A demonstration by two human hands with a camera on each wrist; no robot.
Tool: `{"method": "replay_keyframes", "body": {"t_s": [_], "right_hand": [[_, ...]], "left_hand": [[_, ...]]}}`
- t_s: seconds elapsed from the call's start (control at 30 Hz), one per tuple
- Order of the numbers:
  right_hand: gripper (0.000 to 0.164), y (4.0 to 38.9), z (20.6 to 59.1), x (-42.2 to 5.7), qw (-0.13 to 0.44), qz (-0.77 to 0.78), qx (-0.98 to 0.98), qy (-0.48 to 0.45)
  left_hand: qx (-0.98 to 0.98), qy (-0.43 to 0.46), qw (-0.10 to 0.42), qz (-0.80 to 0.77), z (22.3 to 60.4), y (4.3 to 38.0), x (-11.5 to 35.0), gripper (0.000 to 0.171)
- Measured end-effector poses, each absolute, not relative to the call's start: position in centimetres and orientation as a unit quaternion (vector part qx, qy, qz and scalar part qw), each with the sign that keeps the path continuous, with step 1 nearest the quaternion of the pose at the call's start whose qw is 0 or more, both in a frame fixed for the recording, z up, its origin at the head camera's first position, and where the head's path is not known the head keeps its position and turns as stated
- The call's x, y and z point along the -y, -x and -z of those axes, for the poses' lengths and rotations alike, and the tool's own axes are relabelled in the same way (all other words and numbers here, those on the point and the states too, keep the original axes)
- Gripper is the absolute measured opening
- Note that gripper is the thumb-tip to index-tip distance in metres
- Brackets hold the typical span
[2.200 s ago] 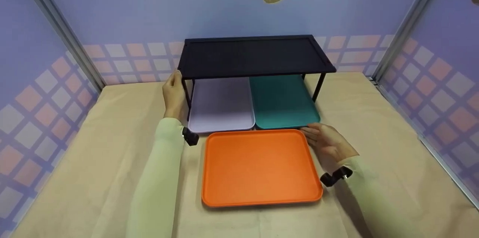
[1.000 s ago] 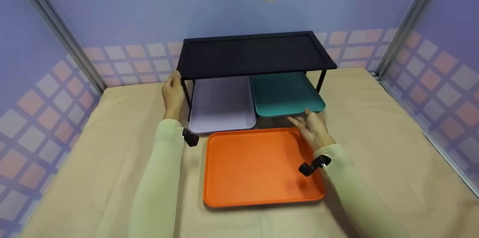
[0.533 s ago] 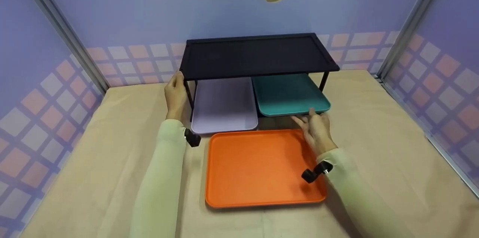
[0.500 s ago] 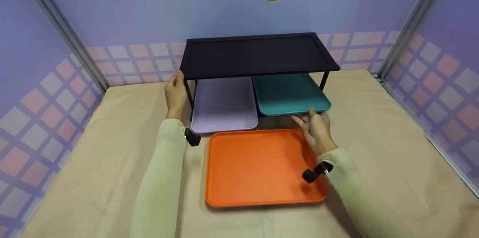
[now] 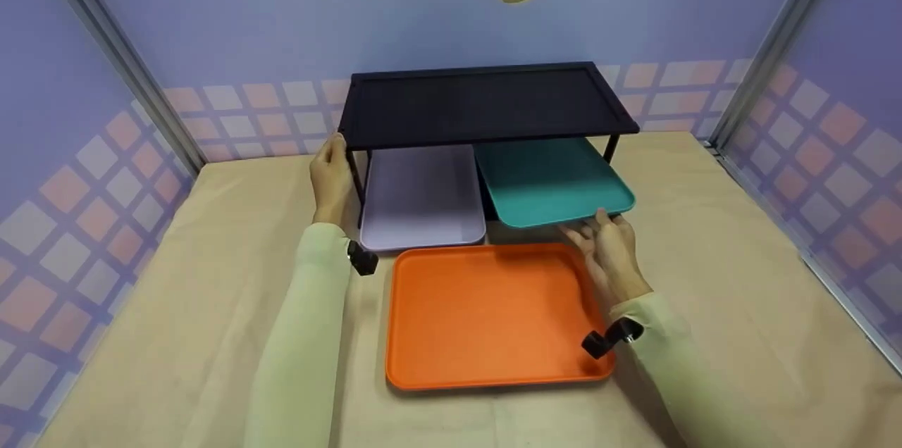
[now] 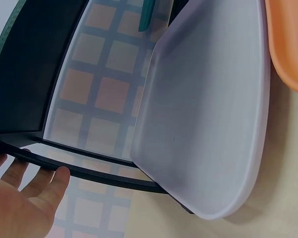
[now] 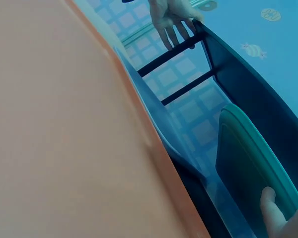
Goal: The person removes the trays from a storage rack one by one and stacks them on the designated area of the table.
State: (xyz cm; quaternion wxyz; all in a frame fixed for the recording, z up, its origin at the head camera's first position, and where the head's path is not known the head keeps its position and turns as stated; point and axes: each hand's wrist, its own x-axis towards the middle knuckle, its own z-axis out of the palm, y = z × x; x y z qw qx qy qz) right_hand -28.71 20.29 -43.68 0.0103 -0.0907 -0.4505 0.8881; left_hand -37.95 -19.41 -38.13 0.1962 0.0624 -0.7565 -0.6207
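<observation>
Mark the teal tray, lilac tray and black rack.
Teal tray (image 5: 557, 184): head view, visible inner base.
Lilac tray (image 6: 203, 109): left wrist view, inner base.
Black rack (image 5: 487, 106): head view, top panel.

right hand pinches, thumb above grip, fingers below; right arm angled in behind. left hand left of grip, fingers nearly straight, left arm outstretched.

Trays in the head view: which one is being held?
The teal tray: the right hand holds its front edge, while neither hand holds the purple tray or the orange tray.
</observation>
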Motion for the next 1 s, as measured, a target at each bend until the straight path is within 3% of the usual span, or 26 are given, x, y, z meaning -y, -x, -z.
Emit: {"method": "replay_keyframes", "body": {"t_s": [1.0], "right_hand": [[0.056, 26.1, 43.8, -24.8, -0.014, -0.862, 0.504, 0.056]], "left_hand": [[0.745, -0.064, 0.21, 0.63, 38.4, 38.1, 19.2, 0.046]]}}
